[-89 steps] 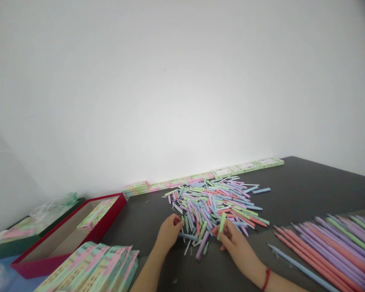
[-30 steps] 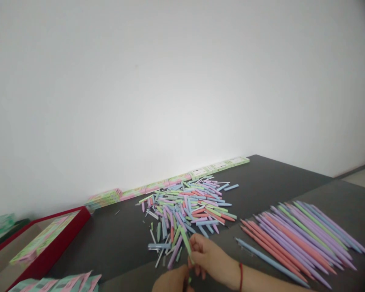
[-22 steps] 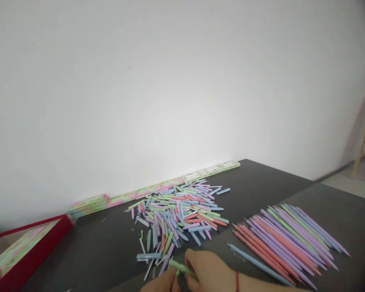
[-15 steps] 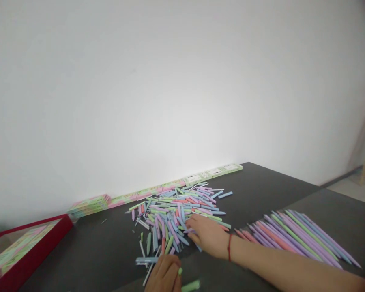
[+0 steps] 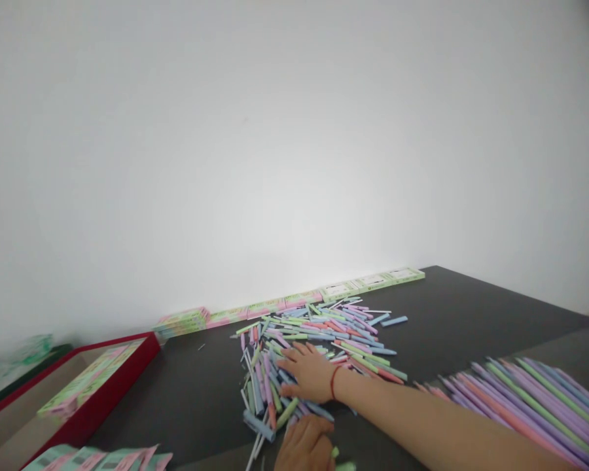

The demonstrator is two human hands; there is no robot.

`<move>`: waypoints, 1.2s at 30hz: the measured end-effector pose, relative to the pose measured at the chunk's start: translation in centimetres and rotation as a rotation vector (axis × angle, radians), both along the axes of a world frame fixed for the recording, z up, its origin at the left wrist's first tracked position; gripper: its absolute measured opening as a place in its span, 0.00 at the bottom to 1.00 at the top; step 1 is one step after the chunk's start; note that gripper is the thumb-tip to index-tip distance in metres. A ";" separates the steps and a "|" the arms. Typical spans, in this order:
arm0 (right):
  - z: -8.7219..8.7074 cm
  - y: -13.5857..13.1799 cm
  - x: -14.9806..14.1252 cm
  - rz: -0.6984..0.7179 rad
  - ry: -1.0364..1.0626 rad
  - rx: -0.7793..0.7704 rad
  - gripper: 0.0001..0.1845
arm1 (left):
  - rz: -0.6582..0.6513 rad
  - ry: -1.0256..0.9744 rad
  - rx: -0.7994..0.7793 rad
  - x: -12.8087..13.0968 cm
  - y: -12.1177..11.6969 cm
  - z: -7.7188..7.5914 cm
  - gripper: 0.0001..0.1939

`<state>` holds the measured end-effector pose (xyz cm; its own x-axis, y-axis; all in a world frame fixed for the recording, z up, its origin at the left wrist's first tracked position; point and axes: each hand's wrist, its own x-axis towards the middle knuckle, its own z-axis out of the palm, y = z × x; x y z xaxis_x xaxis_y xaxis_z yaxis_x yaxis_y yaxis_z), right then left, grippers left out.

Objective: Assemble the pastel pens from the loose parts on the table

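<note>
A loose pile of pastel pen parts, pink, blue, green, purple and coral, with thin white sticks among them, spreads over the dark table. My right hand, a red string round its wrist, lies on the pile with fingers spread. My left hand is at the pile's near edge, its fingers curled; what they hold, if anything, is hidden. Small green pieces show beside it, and a blue pen part lies just to its left.
Long pointed pens lie in a row at right. Flat printed boxes line the white wall. At left stands a red-rimmed box holding more printed boxes; printed packets lie in front of it.
The view has swung left, bringing the packets into sight. My right hand has spread its fingers and shifted left over the pile. My left hand stays curled at the near edge.
</note>
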<state>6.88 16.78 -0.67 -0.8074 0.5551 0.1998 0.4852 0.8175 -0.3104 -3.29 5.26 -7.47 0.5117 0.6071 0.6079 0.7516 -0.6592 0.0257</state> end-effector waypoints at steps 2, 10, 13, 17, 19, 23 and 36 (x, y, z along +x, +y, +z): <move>0.0 -1.0 0.8 0.081 -0.012 0.017 0.35 | -0.027 -0.050 0.070 0.2 0.3 -0.3 0.11; 0.9 -0.1 5.6 0.139 -0.033 0.107 0.28 | -0.026 -0.088 0.110 0.8 0.1 0.2 0.06; 1.8 1.8 5.2 0.029 -0.033 0.126 0.19 | -0.012 -0.095 0.079 1.1 -0.3 1.0 0.06; 2.6 4.9 1.4 -0.149 -0.111 0.122 0.13 | 0.000 -0.072 -0.027 1.1 -0.7 1.6 0.07; 2.8 5.9 -1.1 -0.184 -0.151 0.122 0.14 | -0.009 -0.058 -0.059 1.1 -0.8 1.6 0.07; 2.5 6.5 -4.5 -0.198 -0.164 0.157 0.15 | -0.023 -0.031 -0.019 1.1 -0.9 1.6 0.06; 0.2 7.4 1.2 -0.095 -0.106 0.103 0.25 | -0.010 0.102 -0.017 1.6 -1.0 2.1 0.06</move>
<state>8.07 24.14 -0.50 -0.7718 0.6110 0.1764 0.5874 0.7912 -0.1702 -1.69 4.23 -5.33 0.5765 0.6113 0.5421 0.7441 -0.6669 -0.0392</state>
